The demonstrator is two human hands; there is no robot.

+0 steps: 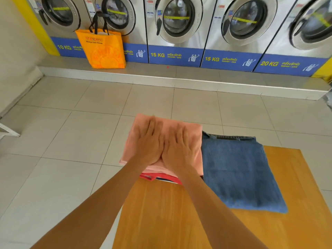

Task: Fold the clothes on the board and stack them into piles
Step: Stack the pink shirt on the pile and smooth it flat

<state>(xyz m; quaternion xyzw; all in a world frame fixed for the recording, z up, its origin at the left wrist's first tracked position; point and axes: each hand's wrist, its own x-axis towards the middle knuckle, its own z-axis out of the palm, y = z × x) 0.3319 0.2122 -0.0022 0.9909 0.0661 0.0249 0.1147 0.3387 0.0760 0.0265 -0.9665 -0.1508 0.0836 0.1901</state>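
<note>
orange non-woven tote bag [104, 49] with red "mr.diy" lettering stands on the raised grey step [179, 78], its black straps up against a washer door. blue strips under the steel front-loading washing machines [177, 20] read "10 kg", "15 kg", "15 kg" and "20 kg" in yellow, with thai script and "washer" beside each. the floor [53, 132] is pale glossy square tile. a honey-coloured wooden desk [161, 212] with visible grain carries the laundry. at its far left corner, a folded salmon-pink towel [190, 133] tops a pile over a red garment [152, 177]. the left hand [149, 142] and right hand [179, 150] press flat on the towel, fingers spread, gripping nothing. folded blue jeans [239, 173] lie just beside the pile.
</note>
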